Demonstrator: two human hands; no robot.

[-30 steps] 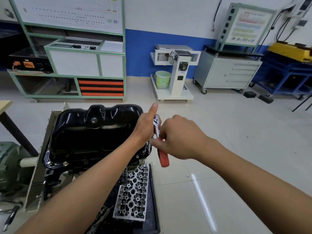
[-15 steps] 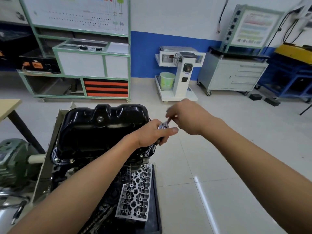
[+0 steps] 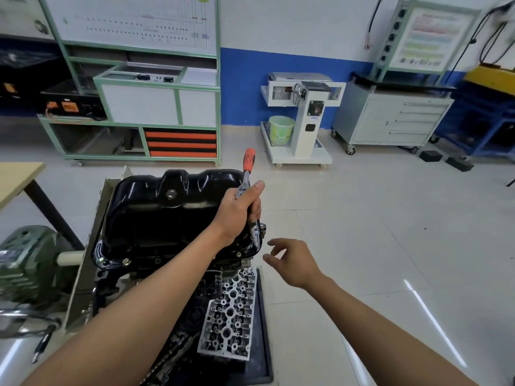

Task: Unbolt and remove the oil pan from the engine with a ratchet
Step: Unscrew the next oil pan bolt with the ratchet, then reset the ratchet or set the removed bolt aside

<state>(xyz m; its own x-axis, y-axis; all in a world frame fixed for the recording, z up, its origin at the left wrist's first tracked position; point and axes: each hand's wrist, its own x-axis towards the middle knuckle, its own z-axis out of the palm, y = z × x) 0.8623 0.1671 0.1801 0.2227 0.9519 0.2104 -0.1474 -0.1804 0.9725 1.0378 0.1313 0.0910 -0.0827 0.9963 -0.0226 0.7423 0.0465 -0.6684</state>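
— Where is the glossy black pressed-steel oil pan (image 3: 167,215)?

— Seated flange-down on the upturned dark engine (image 3: 156,277); bolt heads show along its near flange; a hex drain plug (image 3: 170,194) sits on its upper face.

— And the chrome ratchet with the orange-and-black handle (image 3: 249,162)?

— Nearly upright at the pan's right edge; the handle end points up past the far right corner; the chrome lower end comes out beneath the fist against the right flange; whether it sits on a bolt I cannot tell.

— The left hand (image 3: 237,213)?

— Fingers curled tight round the ratchet's shaft just below its head; the thumb lies stretched up beside the head.

— The right hand (image 3: 292,260)?

— Slack and spread, fingers slightly bent, nothing in it; it hangs in the air just right of the pan's near right corner, apart from the ratchet.

— What else?

— A grey cast-aluminium cylinder head (image 3: 231,316) lies on a black tray (image 3: 263,344) below the engine; a pale wooden table (image 3: 16,176) shows at the left; along the far wall stand a green-framed bench (image 3: 133,107), a pale green bucket (image 3: 281,129) on a white wheeled stand, and a grey drawer cabinet (image 3: 395,118) on castors.
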